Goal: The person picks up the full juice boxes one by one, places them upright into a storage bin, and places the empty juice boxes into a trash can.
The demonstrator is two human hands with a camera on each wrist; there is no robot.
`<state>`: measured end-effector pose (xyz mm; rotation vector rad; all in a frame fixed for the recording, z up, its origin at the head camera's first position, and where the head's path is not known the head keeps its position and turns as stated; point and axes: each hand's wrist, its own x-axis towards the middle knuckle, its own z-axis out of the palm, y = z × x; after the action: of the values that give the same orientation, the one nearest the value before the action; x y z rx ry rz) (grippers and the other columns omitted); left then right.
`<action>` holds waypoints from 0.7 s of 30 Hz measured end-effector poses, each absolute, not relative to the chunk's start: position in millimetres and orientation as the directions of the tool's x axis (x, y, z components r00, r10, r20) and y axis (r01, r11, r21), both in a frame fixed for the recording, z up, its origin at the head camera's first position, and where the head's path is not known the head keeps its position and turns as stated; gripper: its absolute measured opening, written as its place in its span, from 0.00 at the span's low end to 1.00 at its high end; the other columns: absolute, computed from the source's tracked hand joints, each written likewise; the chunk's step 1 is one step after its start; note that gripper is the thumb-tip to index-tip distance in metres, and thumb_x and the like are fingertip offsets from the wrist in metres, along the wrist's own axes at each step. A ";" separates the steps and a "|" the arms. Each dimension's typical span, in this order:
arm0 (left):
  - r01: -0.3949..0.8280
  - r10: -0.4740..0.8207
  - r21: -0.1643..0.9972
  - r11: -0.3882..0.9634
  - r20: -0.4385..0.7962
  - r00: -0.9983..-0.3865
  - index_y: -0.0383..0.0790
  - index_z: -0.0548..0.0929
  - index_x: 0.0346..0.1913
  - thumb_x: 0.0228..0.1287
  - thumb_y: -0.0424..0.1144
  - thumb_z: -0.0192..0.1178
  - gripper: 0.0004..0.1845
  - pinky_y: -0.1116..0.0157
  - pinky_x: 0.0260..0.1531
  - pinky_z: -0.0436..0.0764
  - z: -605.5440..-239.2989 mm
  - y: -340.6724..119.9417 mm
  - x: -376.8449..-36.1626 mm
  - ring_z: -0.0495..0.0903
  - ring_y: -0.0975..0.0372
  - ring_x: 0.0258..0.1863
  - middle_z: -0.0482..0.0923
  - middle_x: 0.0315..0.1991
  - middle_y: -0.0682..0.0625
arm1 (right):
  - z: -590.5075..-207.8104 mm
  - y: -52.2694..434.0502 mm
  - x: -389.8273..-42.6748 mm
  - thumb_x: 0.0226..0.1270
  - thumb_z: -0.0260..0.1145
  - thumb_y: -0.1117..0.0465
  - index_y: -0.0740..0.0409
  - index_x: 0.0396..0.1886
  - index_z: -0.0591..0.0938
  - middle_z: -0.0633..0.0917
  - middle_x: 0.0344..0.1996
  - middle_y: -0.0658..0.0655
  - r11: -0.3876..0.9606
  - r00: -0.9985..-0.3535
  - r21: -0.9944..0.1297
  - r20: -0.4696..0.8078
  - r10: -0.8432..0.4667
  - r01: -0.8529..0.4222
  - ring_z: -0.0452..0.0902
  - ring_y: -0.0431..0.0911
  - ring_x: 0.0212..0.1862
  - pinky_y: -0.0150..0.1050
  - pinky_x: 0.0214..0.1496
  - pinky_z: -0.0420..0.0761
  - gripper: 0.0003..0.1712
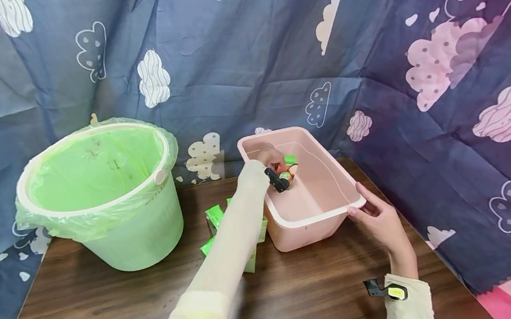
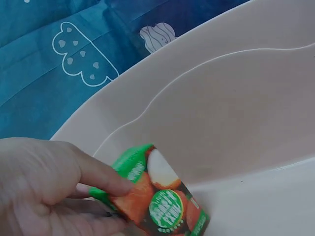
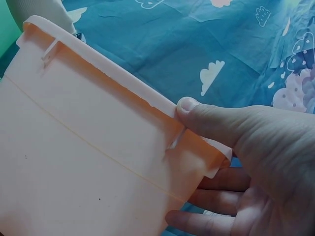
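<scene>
My left hand (image 1: pixel 270 157) reaches inside a pink plastic tub (image 1: pixel 306 221). Between thumb and fingers it pinches a small juice carton (image 2: pixel 170 196) with a green top and fruit pictures, near the tub's inner wall in the left wrist view. In the head view the carton (image 1: pixel 289 161) is partly hidden by the hand and the black wrist camera. My right hand (image 1: pixel 381 219) grips the tub's near right corner. Its thumb (image 3: pixel 189 105) lies on the rim in the right wrist view, with the other fingers below along the outer wall.
Several green cartons (image 1: pixel 215 216) stand on the brown wooden table (image 1: pixel 126 308) left of the tub, partly behind my left forearm. A light green bucket (image 1: pixel 133 240) with a green liner bag stands further left. Blue cloud-print cloth (image 1: pixel 235 52) hangs behind and to the right.
</scene>
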<state>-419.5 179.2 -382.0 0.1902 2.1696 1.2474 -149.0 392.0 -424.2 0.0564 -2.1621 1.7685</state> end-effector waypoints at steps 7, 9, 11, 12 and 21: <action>-0.225 0.359 0.788 0.573 -0.488 -0.796 0.33 0.76 0.40 0.66 0.34 0.58 0.07 0.62 0.31 0.78 -380.2 172.3 -419.7 0.74 0.54 0.32 0.69 0.37 0.45 | -425.1 389.0 -153.3 0.65 0.67 0.78 0.68 0.76 0.63 0.61 0.71 0.79 0.184 -0.939 -0.945 0.301 0.167 -0.270 0.82 0.32 0.49 0.29 0.47 0.82 0.41; -0.230 0.343 0.822 0.522 -0.448 -0.826 0.35 0.73 0.35 0.65 0.35 0.58 0.06 0.61 0.33 0.74 -379.7 170.3 -416.7 0.71 0.53 0.33 0.67 0.34 0.46 | -425.2 387.8 -153.4 0.65 0.67 0.78 0.68 0.76 0.63 0.61 0.71 0.79 0.178 -0.941 -0.947 0.295 0.166 -0.266 0.82 0.32 0.49 0.29 0.47 0.82 0.41; -0.213 0.329 0.874 0.437 -0.375 -0.866 0.37 0.69 0.28 0.63 0.33 0.59 0.10 0.60 0.32 0.70 -379.4 170.1 -413.5 0.67 0.52 0.32 0.63 0.28 0.47 | -425.0 387.0 -152.5 0.65 0.68 0.77 0.68 0.76 0.63 0.62 0.72 0.77 0.178 -0.943 -0.950 0.287 0.168 -0.257 0.82 0.32 0.48 0.29 0.47 0.82 0.41; -0.188 0.323 0.895 0.404 -0.332 -0.886 0.39 0.68 0.24 0.62 0.31 0.60 0.13 0.59 0.32 0.70 -379.6 170.5 -412.0 0.67 0.52 0.30 0.62 0.25 0.49 | -424.8 386.9 -151.6 0.64 0.68 0.77 0.68 0.76 0.63 0.63 0.72 0.75 0.183 -0.944 -0.950 0.284 0.170 -0.253 0.82 0.32 0.48 0.29 0.47 0.82 0.41; -0.114 0.443 0.993 0.033 -0.116 -0.889 0.36 0.75 0.43 0.65 0.29 0.62 0.08 0.56 0.61 0.74 -375.1 165.8 -406.0 0.77 0.52 0.47 0.74 0.40 0.48 | -424.1 390.2 -149.0 0.64 0.70 0.75 0.66 0.76 0.64 0.68 0.71 0.71 0.267 -0.936 -0.933 0.295 0.190 -0.240 0.81 0.31 0.49 0.26 0.47 0.81 0.41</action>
<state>-406.0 165.8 -375.1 0.3334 1.9235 1.9116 -149.0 390.2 -424.1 0.0454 -2.1955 1.7125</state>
